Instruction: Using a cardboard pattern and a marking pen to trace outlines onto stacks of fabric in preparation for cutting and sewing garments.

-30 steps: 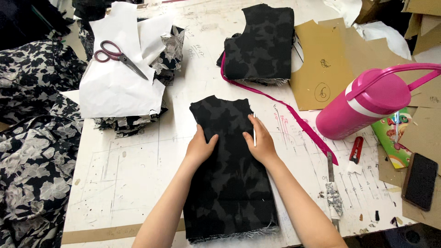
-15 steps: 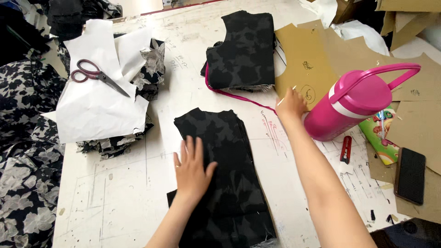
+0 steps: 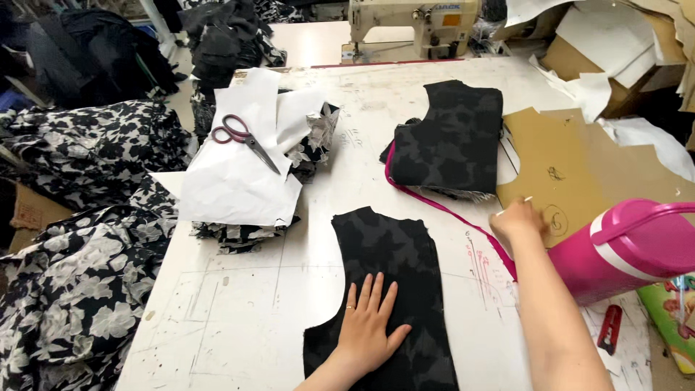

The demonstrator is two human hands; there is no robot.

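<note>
- Left hand [image 3: 368,326] flat, fingers spread wide, palm pressed on the black cut fabric piece [image 3: 387,289], gripping nothing
- Black cut fabric piece lying flat on the white tabletop [image 3: 239,318], near edge
- Right hand [image 3: 517,221] up and to the right of that fabric piece, fingers curled over the edge of a brown cardboard pattern [image 3: 579,170]; something small and pale between the fingertips, too small to tell what; grip on the cardboard not clear
- Pink tape [image 3: 441,206] trailing from beyond the fabric piece to just below the right hand
- Stack of black cut pieces [image 3: 452,141] beyond the fabric piece, touching the cardboard pattern
- Pink bottle [image 3: 630,250] on its side, right of the fabric piece, just beside the right forearm
- Red-handled scissors [image 3: 242,137] on white paper [image 3: 232,181], up and left of the fabric piece
- Floral black-and-white cloth [image 3: 79,275] heaped far left of the fabric piece, over the tabletop edge
</note>
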